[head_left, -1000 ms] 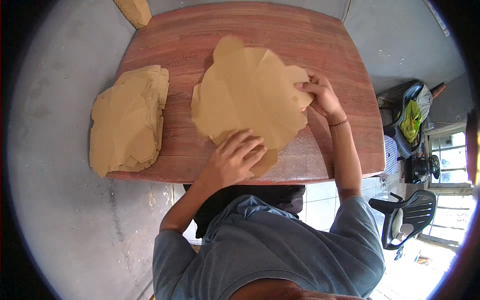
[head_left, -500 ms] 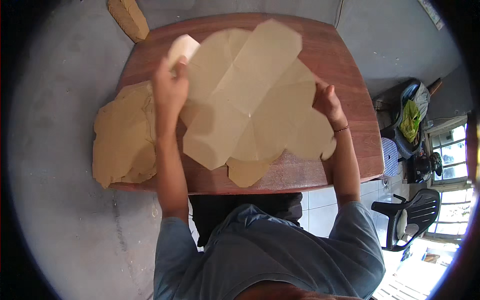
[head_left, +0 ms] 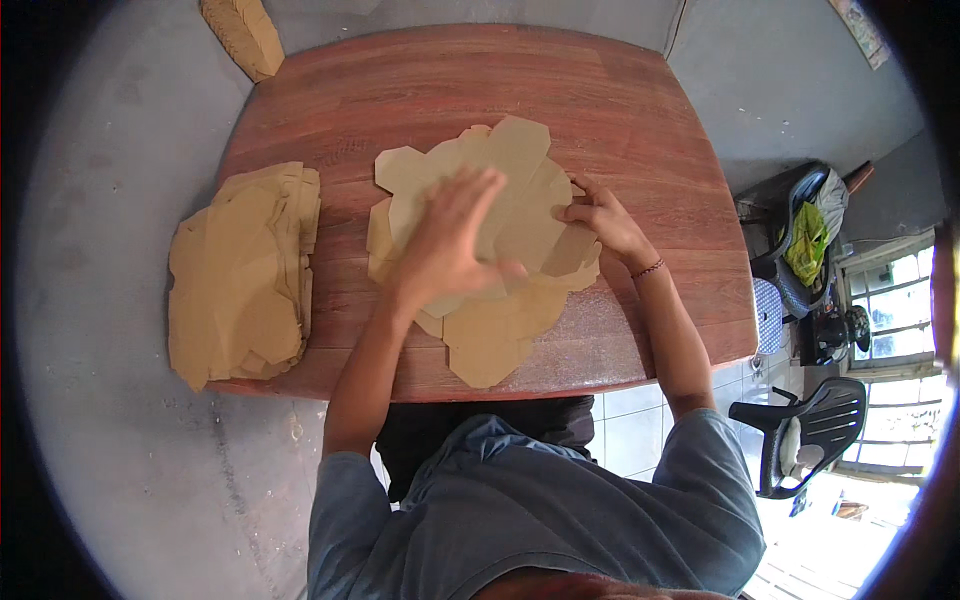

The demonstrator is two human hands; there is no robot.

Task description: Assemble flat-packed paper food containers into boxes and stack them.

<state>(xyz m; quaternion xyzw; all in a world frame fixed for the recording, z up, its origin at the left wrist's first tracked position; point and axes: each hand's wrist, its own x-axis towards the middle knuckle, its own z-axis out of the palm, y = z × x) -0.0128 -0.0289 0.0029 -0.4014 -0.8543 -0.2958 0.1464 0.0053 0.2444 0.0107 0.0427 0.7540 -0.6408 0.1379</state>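
Observation:
A light brown die-cut cardboard sheet [head_left: 522, 150] with scalloped flaps and fold creases lies on the wooden table, over another cardboard blank [head_left: 490, 350] that shows below it. Hovering over or resting on its left half is my left hand [head_left: 450, 240], fingers spread and slightly blurred; contact is unclear. My right hand [head_left: 608, 222] pinches the sheet's right edge between thumb and fingers. To the left, a pile of similar cardboard blanks [head_left: 235, 280] sits at the table's edge.
The reddish-brown table [head_left: 400, 80] fills the middle. A bundle of cardboard [head_left: 245, 40] stands by its far left corner. On the right are a dark chair [head_left: 835, 425], a patterned stool [head_left: 767, 315] and another seat bearing a green bag [head_left: 808, 245].
The raised cardboard sheet has come down onto the blank on the table. My left hand has left its upper left flap and moved right over it; my right hand has shifted left.

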